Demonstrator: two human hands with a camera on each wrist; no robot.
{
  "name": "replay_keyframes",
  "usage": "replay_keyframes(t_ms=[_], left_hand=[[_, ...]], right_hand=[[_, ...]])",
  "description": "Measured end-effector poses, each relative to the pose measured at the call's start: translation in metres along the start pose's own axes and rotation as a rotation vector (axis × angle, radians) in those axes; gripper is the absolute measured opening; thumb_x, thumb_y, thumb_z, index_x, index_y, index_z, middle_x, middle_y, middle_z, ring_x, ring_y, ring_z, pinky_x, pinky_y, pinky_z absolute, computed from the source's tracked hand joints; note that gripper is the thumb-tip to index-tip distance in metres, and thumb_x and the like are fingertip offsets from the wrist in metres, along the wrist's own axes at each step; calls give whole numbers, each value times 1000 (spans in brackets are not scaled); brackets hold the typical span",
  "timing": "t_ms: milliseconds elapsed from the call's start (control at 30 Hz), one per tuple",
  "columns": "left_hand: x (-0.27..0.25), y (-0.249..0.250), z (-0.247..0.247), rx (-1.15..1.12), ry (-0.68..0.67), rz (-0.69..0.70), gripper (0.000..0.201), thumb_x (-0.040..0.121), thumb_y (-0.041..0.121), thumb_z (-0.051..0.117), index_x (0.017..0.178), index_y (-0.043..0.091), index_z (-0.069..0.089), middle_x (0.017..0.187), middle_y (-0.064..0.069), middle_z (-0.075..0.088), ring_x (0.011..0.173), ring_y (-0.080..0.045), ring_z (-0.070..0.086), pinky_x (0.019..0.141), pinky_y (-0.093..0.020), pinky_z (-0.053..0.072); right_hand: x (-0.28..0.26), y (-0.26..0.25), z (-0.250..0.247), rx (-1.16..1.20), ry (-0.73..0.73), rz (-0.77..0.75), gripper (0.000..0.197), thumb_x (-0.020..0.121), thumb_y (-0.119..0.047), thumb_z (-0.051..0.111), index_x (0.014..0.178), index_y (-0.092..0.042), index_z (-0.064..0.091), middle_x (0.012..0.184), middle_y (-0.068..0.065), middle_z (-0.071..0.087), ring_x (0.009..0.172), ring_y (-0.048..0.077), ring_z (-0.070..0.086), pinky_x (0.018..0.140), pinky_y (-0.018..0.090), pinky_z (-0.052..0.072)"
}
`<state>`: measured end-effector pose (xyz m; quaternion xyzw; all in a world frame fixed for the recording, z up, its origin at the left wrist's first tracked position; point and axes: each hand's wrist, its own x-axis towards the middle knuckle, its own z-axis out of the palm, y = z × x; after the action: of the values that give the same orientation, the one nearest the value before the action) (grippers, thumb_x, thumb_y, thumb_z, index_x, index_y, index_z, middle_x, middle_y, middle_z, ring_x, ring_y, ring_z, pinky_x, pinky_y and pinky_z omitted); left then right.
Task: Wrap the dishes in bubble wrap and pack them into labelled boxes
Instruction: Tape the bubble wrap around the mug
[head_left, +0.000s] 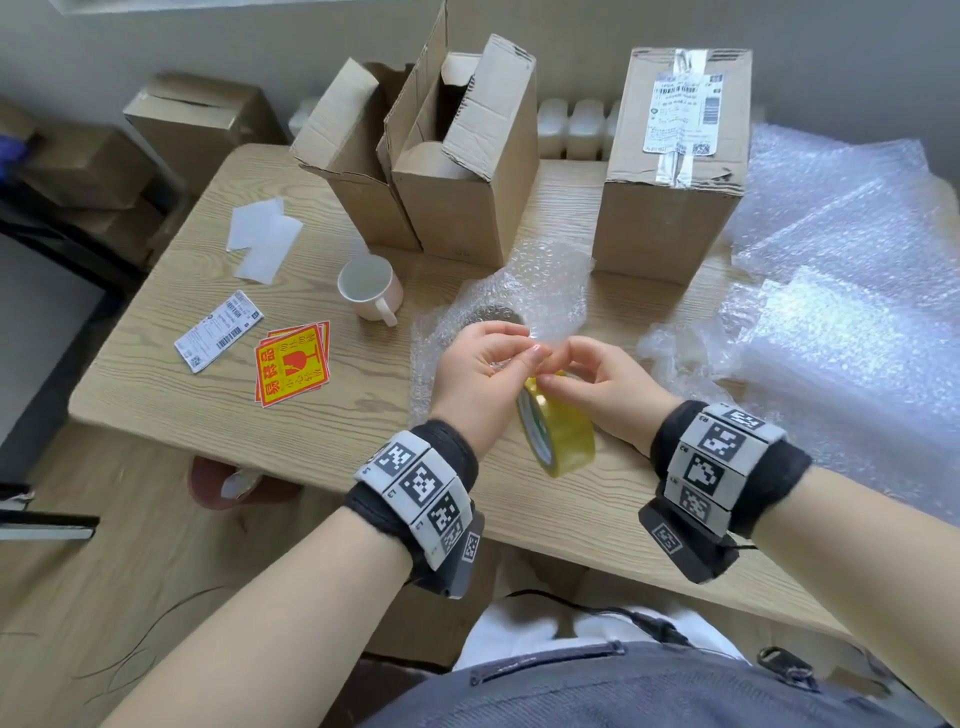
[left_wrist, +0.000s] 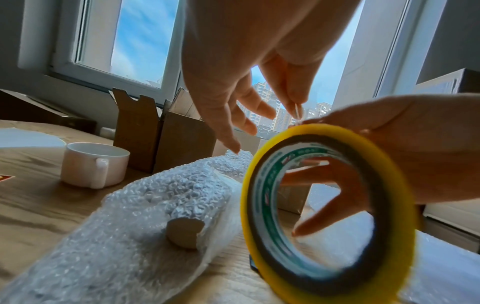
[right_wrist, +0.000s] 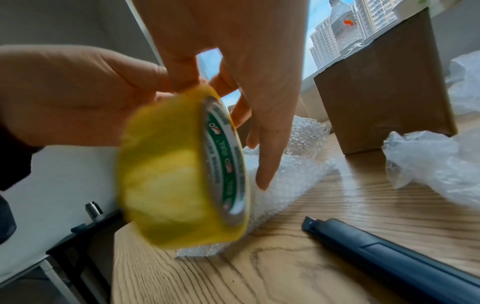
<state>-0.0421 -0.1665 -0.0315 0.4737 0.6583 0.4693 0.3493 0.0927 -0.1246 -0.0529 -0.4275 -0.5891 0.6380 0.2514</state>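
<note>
A yellow roll of packing tape (head_left: 558, 434) stands on edge at the wooden table's (head_left: 171, 395) front, held between both hands. My right hand (head_left: 563, 376) grips the roll's top, thumb on the rim and fingers behind it; the fingers show through the core in the left wrist view. My left hand (head_left: 535, 355) pinches the tape's loose end at the top of the roll (left_wrist: 324, 216) with thumb and forefinger. Just behind the hands lies a dish rolled in bubble wrap (head_left: 519, 296), (left_wrist: 155, 205). A pale pink mug (head_left: 370, 293) stands bare to the left.
Two open cardboard boxes (head_left: 457, 171) and a taped box with a shipping label (head_left: 670, 171) stand at the back. Red-yellow fragile stickers (head_left: 293, 366), a printed label (head_left: 218, 330) and white papers (head_left: 262, 239) lie left. Loose bubble wrap (head_left: 857, 270) piles right. A dark blue utility knife (right_wrist: 389, 244) lies near the right hand.
</note>
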Motion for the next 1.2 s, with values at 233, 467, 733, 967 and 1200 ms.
replay_keyframes(t_ms=[233, 467, 733, 967, 1200], left_hand=[[2, 3, 4, 68, 15, 15, 7, 82, 11, 72, 87, 6, 74, 95, 9, 57, 89, 10, 55, 73, -1, 40], [5, 9, 15, 64, 14, -22, 11, 83, 15, 71, 78, 25, 70, 92, 10, 58, 94, 0, 56, 86, -13, 44], [4, 11, 28, 89, 80, -16, 6, 80, 11, 73, 85, 9, 75, 93, 4, 59, 92, 4, 54, 79, -1, 38], [4, 15, 37, 96, 122, -8, 5, 81, 12, 73, 84, 16, 74, 92, 3, 61, 90, 1, 56, 78, -8, 44], [19, 12, 16, 247, -93, -170, 24, 92, 28, 61, 106, 13, 72, 98, 6, 69, 94, -5, 60, 89, -23, 45]], right_hand=[[-7, 1, -16, 40, -186, 143, 18, 87, -17, 65, 105, -14, 65, 100, 3, 69, 87, 13, 65, 75, 23, 50], [-1, -3, -30, 208, -34, 19, 19, 80, 2, 67, 64, -7, 62, 96, -2, 68, 88, 3, 64, 77, 12, 45], [-6, 0, -28, -146, -38, -42, 19, 92, -15, 58, 74, -18, 52, 70, -6, 51, 63, 5, 46, 62, 17, 39], [-7, 0, -44, -96, -61, 103, 26, 87, -34, 64, 85, -9, 73, 76, 1, 63, 67, 8, 51, 60, 18, 40], [1, -5, -39, -91, -10, 81, 20, 86, -29, 66, 69, -20, 72, 63, -10, 67, 67, 9, 55, 66, 25, 44]])
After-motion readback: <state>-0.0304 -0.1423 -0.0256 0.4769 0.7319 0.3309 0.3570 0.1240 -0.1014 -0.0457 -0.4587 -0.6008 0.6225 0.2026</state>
